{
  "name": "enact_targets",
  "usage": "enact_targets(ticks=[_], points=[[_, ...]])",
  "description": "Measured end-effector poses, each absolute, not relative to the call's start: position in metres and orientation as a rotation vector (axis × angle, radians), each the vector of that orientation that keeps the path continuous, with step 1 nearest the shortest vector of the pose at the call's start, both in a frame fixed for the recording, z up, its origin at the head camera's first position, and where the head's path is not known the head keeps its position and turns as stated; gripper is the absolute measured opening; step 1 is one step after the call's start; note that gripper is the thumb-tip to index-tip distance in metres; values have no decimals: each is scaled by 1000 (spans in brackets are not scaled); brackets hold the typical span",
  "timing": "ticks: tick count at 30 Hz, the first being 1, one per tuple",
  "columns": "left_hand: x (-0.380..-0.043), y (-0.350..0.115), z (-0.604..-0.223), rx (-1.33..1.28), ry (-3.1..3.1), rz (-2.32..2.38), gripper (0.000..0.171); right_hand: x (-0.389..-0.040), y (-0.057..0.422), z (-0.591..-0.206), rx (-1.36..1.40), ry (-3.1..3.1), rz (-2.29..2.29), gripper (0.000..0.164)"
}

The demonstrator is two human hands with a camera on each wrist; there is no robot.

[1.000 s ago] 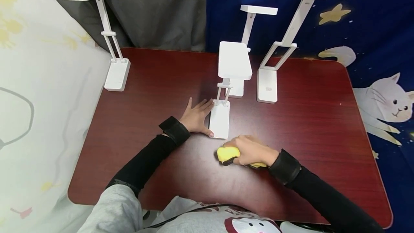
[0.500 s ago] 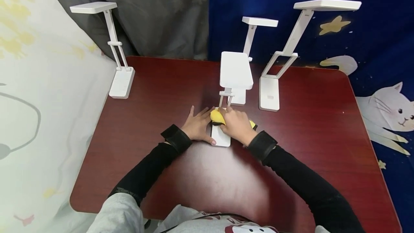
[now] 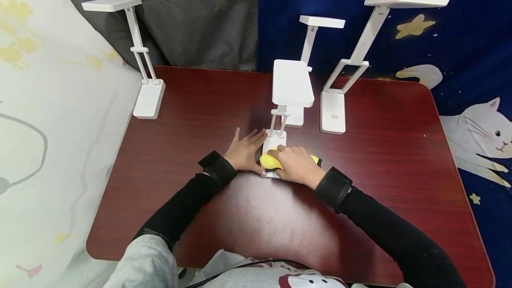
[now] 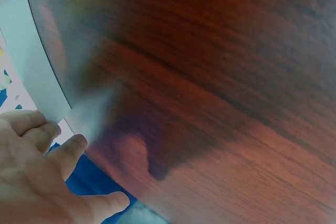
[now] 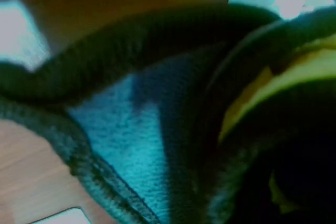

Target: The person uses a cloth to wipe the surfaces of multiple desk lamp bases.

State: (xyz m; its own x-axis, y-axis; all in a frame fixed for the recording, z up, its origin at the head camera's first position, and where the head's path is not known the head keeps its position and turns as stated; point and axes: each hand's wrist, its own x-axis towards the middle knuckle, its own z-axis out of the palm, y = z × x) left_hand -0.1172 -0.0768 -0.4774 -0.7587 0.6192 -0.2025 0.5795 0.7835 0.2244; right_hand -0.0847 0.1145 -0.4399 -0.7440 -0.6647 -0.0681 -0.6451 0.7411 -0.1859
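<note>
A white folding desk lamp (image 3: 293,83) stands mid-table, its base (image 3: 274,138) toward the person. Against the left side of that base rests my left hand (image 3: 245,152), fingers spread and thumb near the front corner. My right hand (image 3: 298,166) grips a bunched yellow cloth (image 3: 270,162) with dark edging and lays it across the front half of the base. In the right wrist view the cloth (image 5: 126,129) fills much of the picture, a grey-blue side and yellow folds showing. The left wrist view has my left hand's fingers (image 4: 68,156) beside the white base (image 4: 31,51).
Behind the middle lamp is another white lamp (image 3: 322,22), partly hidden. A third (image 3: 333,112) stands to its right, and one more (image 3: 150,99) is at the table's back left corner. The reddish-brown table (image 3: 200,114) backs onto grey and blue curtains (image 3: 224,21).
My right hand has carried the cloth from the table in front onto the lamp base, then slid it down toward the base's front end. My left hand stays at the base's side.
</note>
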Motion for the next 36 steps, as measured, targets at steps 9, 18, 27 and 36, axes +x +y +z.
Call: enact_targets(ticks=[9, 18, 27, 36], points=[[-120, -79, -480, 923, 2724, 177, 119, -64, 129, -437, -1074, 2545, -423, 37], [-119, -88, -474, 895, 2711, 182, 120, -66, 154, -426, -1042, 2333, -720, 40], [-146, -117, -465, 786, 2713, 142, 120, -71, 183, -407, -999, 2495, -755, 46], [-204, -115, -462, 677, 2714, 134, 119, -75, 206, -408, -888, 2569, -759, 49]])
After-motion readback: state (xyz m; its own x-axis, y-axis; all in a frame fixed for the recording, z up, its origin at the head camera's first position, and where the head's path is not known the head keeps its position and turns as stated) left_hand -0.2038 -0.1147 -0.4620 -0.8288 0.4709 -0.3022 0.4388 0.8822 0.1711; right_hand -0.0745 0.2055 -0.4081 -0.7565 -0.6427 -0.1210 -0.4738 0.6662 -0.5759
